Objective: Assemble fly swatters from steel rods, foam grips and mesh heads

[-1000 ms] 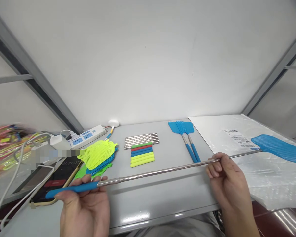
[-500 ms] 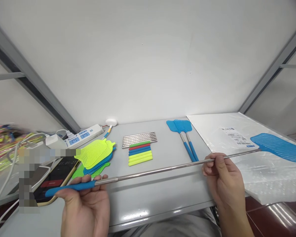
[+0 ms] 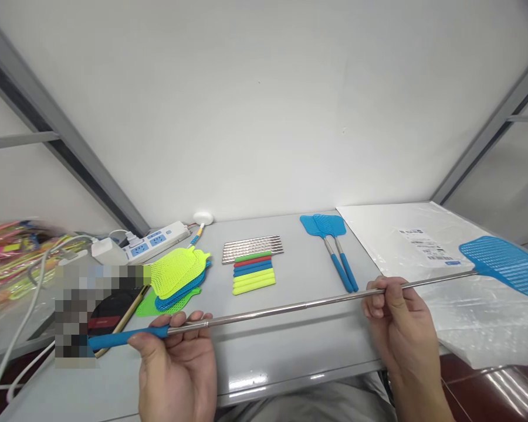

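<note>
Half-curled left hand (image 3: 178, 369) has slid up the grip (image 3: 114, 339) of a blue telescopic fly swatter (image 3: 305, 305), supporting more metal shaft (image 3: 255, 315), while the right hand (image 3: 405, 328) pinches nearer the head (image 3: 508, 266)

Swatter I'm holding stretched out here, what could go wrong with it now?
Lowered, the rod might knock the blue handles lying just beyond it. The grip overlaps the phone in view, so a swing could bump that. The rod looks stepped, so it may slide shorter if the left hand and right hand push together.
</note>
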A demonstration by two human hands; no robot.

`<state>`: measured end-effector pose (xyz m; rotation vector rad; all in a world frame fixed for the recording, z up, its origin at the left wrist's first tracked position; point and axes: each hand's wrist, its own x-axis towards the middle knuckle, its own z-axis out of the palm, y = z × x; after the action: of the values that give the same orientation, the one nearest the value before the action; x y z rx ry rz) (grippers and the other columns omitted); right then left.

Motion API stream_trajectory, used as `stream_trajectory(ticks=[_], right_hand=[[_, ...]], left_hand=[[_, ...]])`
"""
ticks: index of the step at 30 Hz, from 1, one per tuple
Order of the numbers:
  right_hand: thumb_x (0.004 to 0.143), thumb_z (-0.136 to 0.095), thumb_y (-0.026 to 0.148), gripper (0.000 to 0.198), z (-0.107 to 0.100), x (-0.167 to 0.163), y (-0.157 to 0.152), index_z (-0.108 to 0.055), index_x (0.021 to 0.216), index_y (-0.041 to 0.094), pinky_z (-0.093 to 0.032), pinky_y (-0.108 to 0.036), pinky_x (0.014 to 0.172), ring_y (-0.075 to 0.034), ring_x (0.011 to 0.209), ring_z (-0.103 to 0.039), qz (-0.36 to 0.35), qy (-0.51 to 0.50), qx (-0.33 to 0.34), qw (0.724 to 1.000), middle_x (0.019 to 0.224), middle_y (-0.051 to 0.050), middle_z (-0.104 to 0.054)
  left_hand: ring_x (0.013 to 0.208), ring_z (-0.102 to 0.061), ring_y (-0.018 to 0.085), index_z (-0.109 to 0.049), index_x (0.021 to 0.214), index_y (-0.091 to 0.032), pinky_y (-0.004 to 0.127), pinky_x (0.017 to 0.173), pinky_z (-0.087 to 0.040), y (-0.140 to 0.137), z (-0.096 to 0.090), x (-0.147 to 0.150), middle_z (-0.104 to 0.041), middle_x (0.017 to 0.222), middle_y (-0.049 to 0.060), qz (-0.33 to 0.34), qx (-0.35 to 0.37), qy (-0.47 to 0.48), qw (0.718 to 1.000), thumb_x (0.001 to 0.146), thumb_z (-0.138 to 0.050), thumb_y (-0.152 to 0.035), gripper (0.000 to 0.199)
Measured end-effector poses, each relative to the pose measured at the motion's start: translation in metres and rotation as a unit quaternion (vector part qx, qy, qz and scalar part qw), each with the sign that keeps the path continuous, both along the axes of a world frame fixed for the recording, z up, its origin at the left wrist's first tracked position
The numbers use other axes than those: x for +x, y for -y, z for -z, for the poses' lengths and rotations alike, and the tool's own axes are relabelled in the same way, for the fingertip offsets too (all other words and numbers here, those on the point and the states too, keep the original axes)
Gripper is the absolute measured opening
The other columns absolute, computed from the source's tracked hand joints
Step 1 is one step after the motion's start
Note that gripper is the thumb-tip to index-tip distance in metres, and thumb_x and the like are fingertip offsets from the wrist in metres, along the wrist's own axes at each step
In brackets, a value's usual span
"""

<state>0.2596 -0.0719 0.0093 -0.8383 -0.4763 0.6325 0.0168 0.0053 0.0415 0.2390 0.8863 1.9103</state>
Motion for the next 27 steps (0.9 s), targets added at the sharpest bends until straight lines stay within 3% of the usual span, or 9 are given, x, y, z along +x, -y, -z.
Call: stream_trajectory(ticks=[3, 7, 11, 14, 16, 19, 23, 27], right_hand=[[0.085, -0.072, 0.033, 0.012, 0.004, -0.011, 0.001, -0.069, 0.083, 0.021, -0.043, -0.021, 0.050, -0.005, 0.051, -0.049, -0.039, 0.027, -0.003, 0.999, 0.070, 0.002, -0.059], [0.087, -0.070, 0.032, 0.011, 0.005, -0.026, 0.001, -0.071, 0.084, 0.022, -0.042, -0.021, 0.049, -0.006, 0.050, -0.049, -0.086, 0.057, -0.011, 0.995, 0.066, 0.002, -0.057], [0.086, -0.071, 0.031, 0.008, 0.004, -0.031, -0.001, -0.071, 0.085, 0.023, -0.043, -0.022, 0.050, -0.006, 0.050, -0.050, -0.085, 0.048, -0.009, 0.995, 0.073, 0.001, -0.061], [0.087, -0.070, 0.032, 0.008, 0.008, -0.030, -0.002, -0.072, 0.086, 0.024, -0.043, -0.022, 0.051, -0.007, 0.051, -0.050, -0.098, 0.051, -0.027, 0.994, 0.066, 0.002, -0.060], [0.085, -0.072, 0.033, 0.010, 0.012, -0.030, -0.002, -0.073, 0.088, 0.023, -0.043, -0.022, 0.052, -0.008, 0.052, -0.052, -0.135, 0.070, -0.046, 0.987, 0.060, 0.002, -0.059], [0.082, -0.074, 0.036, 0.019, 0.015, -0.028, 0.000, -0.074, 0.094, 0.021, -0.043, -0.023, 0.053, -0.009, 0.052, -0.052, -0.181, 0.078, -0.052, 0.979, 0.056, 0.002, -0.057], [0.086, -0.068, 0.044, 0.024, 0.002, -0.012, -0.001, -0.070, 0.085, 0.020, -0.040, -0.021, 0.049, -0.007, 0.048, -0.044, -0.090, -0.035, -0.013, 0.995, 0.054, 0.005, -0.049], [0.083, -0.070, 0.045, 0.027, -0.014, 0.006, -0.003, -0.068, 0.087, 0.018, -0.038, -0.019, 0.046, -0.007, 0.049, -0.037, -0.012, -0.118, 0.003, 0.993, 0.058, 0.006, -0.042]], left_hand=[[0.077, -0.065, 0.014, -0.065, 0.078, -0.020, 0.030, 0.081, -0.055, 0.005, 0.010, 0.010, -0.067, 0.074, -0.003, 0.033, 0.008, -0.012, 0.999, 0.092, -0.055, -0.053, 0.037], [0.084, -0.068, 0.017, -0.068, 0.083, -0.022, 0.034, 0.086, -0.055, 0.018, 0.023, 0.029, -0.072, 0.081, -0.002, 0.098, 0.019, -0.033, 0.994, 0.074, -0.075, -0.057, 0.037], [0.082, -0.069, 0.018, -0.069, 0.083, -0.023, 0.034, 0.085, -0.056, 0.027, 0.025, 0.038, -0.073, 0.081, -0.002, 0.108, 0.027, -0.038, 0.993, 0.067, -0.080, -0.057, 0.040], [0.081, -0.070, 0.018, -0.070, 0.083, -0.022, 0.034, 0.082, -0.057, 0.024, 0.025, 0.034, -0.073, 0.083, -0.001, 0.116, 0.022, -0.033, 0.992, 0.064, -0.083, -0.054, 0.040], [0.079, -0.069, 0.017, -0.070, 0.084, -0.021, 0.033, 0.080, -0.058, 0.019, 0.024, 0.027, -0.073, 0.085, -0.001, 0.116, 0.014, -0.028, 0.993, 0.066, -0.084, -0.051, 0.037], [0.078, -0.067, 0.014, -0.069, 0.083, -0.020, 0.030, 0.080, -0.058, 0.009, 0.018, 0.014, -0.072, 0.084, -0.002, 0.089, 0.002, -0.020, 0.996, 0.081, -0.072, -0.049, 0.028], [0.077, -0.065, 0.011, -0.068, 0.082, -0.021, 0.028, 0.079, -0.057, -0.002, 0.005, -0.001, -0.070, 0.082, -0.004, 0.039, -0.004, -0.008, 0.999, 0.094, -0.053, -0.047, 0.033], [0.081, -0.065, 0.011, -0.069, 0.087, -0.021, 0.029, 0.084, -0.056, -0.006, 0.003, -0.011, -0.070, 0.089, -0.005, 0.027, 0.021, -0.016, 0.999, 0.094, -0.057, -0.042, 0.025]])
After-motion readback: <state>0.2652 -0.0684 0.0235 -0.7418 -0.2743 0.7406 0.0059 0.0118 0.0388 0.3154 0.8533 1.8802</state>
